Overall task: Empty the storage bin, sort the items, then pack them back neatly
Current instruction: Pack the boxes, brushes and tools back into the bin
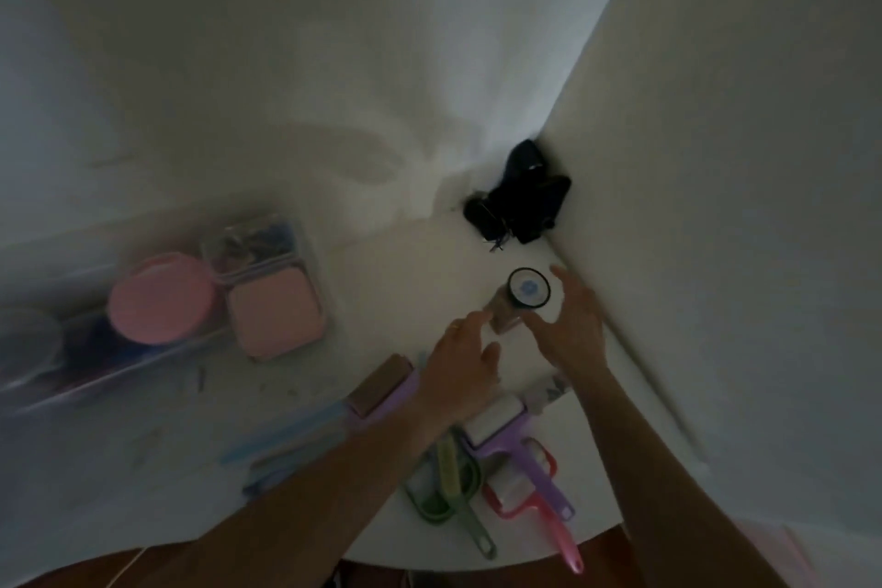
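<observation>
On the white bench, the clear storage bin sits at the left edge with pink containers, well apart from both hands. The small jar near the corner looks light, rigid and smooth-sided, best taken round its body. The left hand and right hand flank it with fingers apart, holding nothing; lint rollers crowd the near side.

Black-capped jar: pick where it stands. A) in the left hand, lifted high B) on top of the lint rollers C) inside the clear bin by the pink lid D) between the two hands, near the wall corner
D: the jar stands on the white table, with the left hand and the right hand open on either side.
</observation>
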### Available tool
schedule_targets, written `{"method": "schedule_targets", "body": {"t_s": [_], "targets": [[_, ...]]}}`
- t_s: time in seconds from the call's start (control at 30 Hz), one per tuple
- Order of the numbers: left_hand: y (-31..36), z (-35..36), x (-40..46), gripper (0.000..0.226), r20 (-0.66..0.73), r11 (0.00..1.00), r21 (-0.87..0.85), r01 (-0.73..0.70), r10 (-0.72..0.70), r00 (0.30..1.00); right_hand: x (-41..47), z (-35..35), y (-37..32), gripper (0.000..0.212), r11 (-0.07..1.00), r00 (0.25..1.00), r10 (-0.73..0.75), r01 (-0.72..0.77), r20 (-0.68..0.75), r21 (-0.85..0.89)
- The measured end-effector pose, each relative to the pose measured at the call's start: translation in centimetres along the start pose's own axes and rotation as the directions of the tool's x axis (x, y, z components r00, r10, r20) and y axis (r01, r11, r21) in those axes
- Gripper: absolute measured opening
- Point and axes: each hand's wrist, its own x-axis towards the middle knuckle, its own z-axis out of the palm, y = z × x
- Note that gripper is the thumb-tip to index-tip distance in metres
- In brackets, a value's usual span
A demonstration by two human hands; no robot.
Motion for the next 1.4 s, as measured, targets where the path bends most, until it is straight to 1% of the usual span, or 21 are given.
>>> {"method": "schedule_targets", "body": {"t_s": [0.03,0.1,0.17,0.23,0.27,0.33,0.4,0.5,0.57,0.63,0.7,0.77,0.8,0.87,0.93,1.0,1.1,1.17,1.23,1.3,1.4], "targets": [[0.1,1.2,1.9,0.046,0.016,0.998,-0.017,0.058,-0.058,0.998,1.8,0.5,0.7,0.08,0.999,0.998,-0.024,0.026,0.062,-0.022],[-0.2,3.1,5.6,0.047,-0.002,0.984,-0.072,0.164,-0.164,0.986,5.1,1.8,2.1,0.085,0.996,0.984,-0.057,0.067,0.17,-0.054],[-0.6,4.9,8.8,0.048,-0.019,0.946,-0.182,0.269,-0.278,0.961,7.5,3.4,3.3,0.087,0.993,0.959,-0.084,0.103,0.269,-0.055],[-0.7,6.6,11.1,0.046,0.0,0.873,-0.342,0.347,-0.369,0.929,8.7,4.6,4.3,0.084,0.993,0.942,-0.114,0.111,0.315,0.025],[-0.7,7.2,11.7,0.039,0.007,0.845,-0.401,0.353,-0.383,0.924,8.9,4.8,4.6,0.08,0.992,0.94,-0.128,0.118,0.315,0.051],[-0.6,7.8,12.1,0.021,-0.015,0.841,-0.45,0.301,-0.344,0.939,8.5,4.0,4.6,0.07,0.989,0.953,-0.149,0.148,0.263,0.023],[0.2,7.0,11.3,0.021,-0.044,0.867,-0.435,0.244,-0.291,0.956,7.7,1.9,3.7,0.068,0.989,0.975,-0.143,0.147,0.172,-0.007],[3.6,2.2,8.5,0.036,-0.095,0.91,-0.409,0.068,-0.117,0.989,5.8,-3.5,-0.1,0.07,0.978,0.978,-0.197,0.192,0.065,0.078],[5.4,-2.5,5.6,0.046,-0.122,0.947,-0.317,-0.059,0.021,0.992,3.6,-7.4,-4.3,0.069,0.957,0.968,-0.244,0.23,0.063,0.175],[6.5,-7.8,1.7,0.061,-0.197,0.956,-0.206,-0.207,0.166,0.966,0.8,-10.5,-9.2,0.069,0.919,0.944,-0.315,0.277,0.1,0.282],[6.6,-12.6,-2.4,0.07,-0.307,0.961,-0.05,-0.273,0.245,0.92,-2.2,-11.5,-14.0,0.07,0.871,0.904,-0.4,0.324,0.148,0.37],[6.2,-17.0,-6.3,0.067,-0.388,0.96,0.109,-0.259,0.281,0.878,-4.9,-11.1,-18.4,0.075,0.831,0.855,-0.47,0.346,0.217,0.436],[5.7,-18.9,-8.1,0.063,-0.421,0.964,0.149,-0.221,0.264,0.868,-5.9,-10.4,-20.3,0.075,0.822,0.828,-0.492,0.342,0.268,0.455],[3.8,-21.9,-11.4,0.058,-0.462,0.981,0.15,-0.12,0.177,0.869,-7.9,-8.6,-23.3,0.063,0.822,0.758,-0.507,0.283,0.41,0.494],[1.0,-23.8,-14.2,0.056,-0.478,0.997,0.069,-0.045,0.073,0.876,-9.5,-6.2,-25.7,0.043,0.821,0.678,-0.528,0.253,0.512,0.512],[-2.5,-25.1,-16.1,0.059,-0.47,1.0,-0.011,0.013,-0.016,0.883,-10.9,-3.1,-27.0,0.035,0.826,0.633,-0.545,0.29,0.55,0.484],[-7.3,-25.8,-16.9,0.06,-0.434,0.996,-0.005,0.093,-0.086,0.897,-12.5,1.8,-27.4,0.039,0.839,0.608,-0.54,0.333,0.582,0.43],[-9.8,-25.4,-16.4,0.054,-0.382,0.989,-0.071,0.132,-0.149,0.912,-13.1,4.0,-27.3,0.041,0.857,0.619,-0.513,0.337,0.595,0.389],[-11.8,-24.4,-15.4,0.059,-0.334,0.983,-0.084,0.165,-0.184,0.925,-13.4,5.7,-26.9,0.041,0.883,0.655,-0.47,0.348,0.592,0.316],[-13.2,-23.2,-14.5,0.063,-0.284,0.979,-0.058,0.193,-0.202,0.937,-13.4,7.3,-25.9,0.039,0.918,0.683,-0.391,0.342,0.617,0.202],[-14.6,-21.5,-13.4,0.056,-0.227,0.977,-0.037,0.208,-0.211,0.951,-13.1,9.3,-24.2,0.043,0.933,0.69,-0.272,0.36,0.671,0.008]]}}
